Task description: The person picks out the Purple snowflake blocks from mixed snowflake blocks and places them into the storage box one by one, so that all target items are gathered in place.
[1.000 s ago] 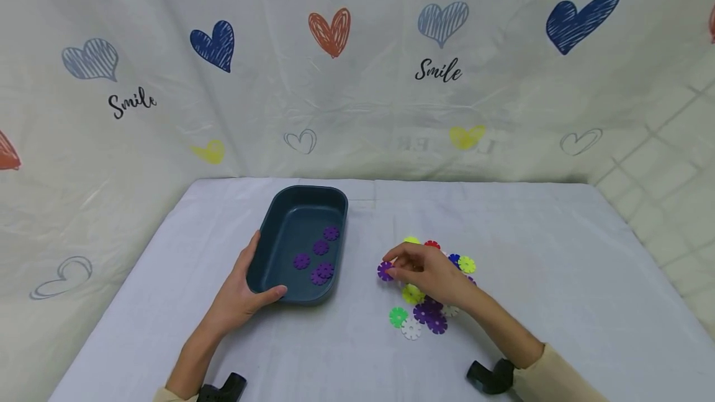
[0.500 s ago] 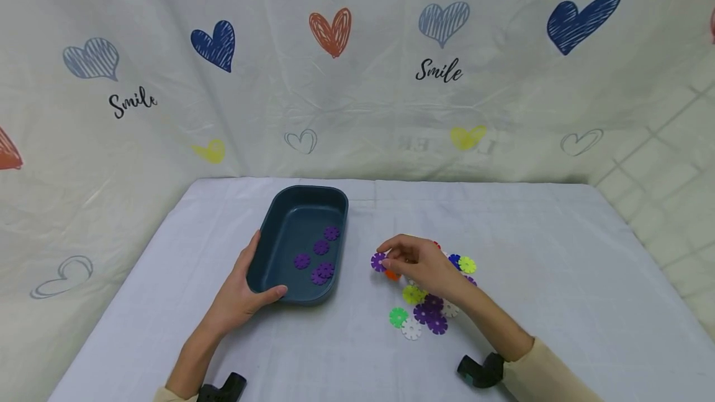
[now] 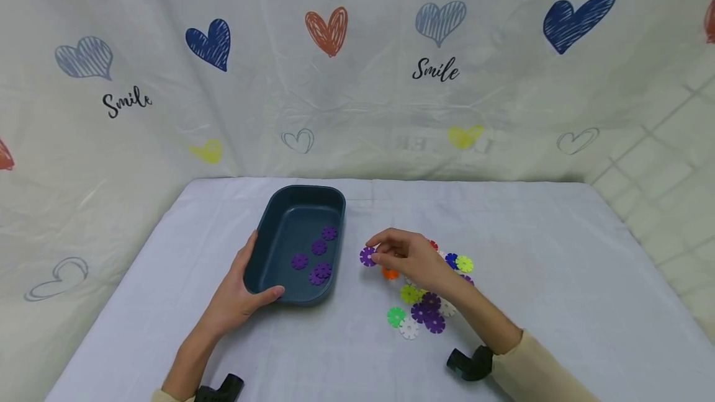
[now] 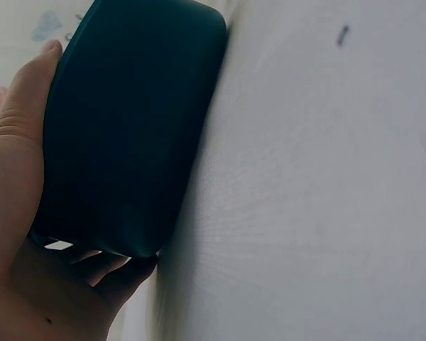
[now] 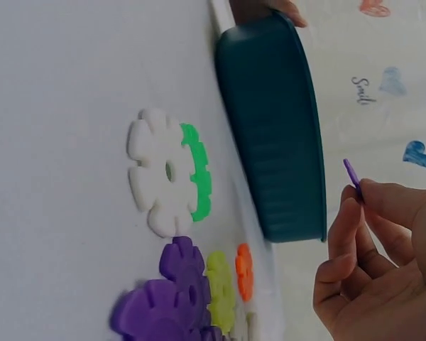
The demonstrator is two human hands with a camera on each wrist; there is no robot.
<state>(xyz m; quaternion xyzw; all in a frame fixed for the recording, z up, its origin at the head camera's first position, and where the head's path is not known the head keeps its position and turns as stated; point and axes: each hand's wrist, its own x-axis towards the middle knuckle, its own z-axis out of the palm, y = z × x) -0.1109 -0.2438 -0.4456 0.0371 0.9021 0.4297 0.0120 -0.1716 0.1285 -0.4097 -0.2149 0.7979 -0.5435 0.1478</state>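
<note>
Only the head view shows purple discs (image 3: 319, 247) inside the bin (image 3: 290, 228). Spread left fingers (image 3: 244, 255) grip it; right fingers (image 3: 390, 236) pinch another disc (image 3: 365, 259).

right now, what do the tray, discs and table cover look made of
Tray: probably plastic, satin; smooth rounded corners, soft highlights. Discs: likely plastic, matte; even colour, notched edges. Table cover: matte, faintly creased; maybe fabric, though thin plastic is possible.

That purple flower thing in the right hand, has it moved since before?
Yes: in the head view, the held purple piece has shifted left and up the picture against the green piece, toward the dark tray.
</note>
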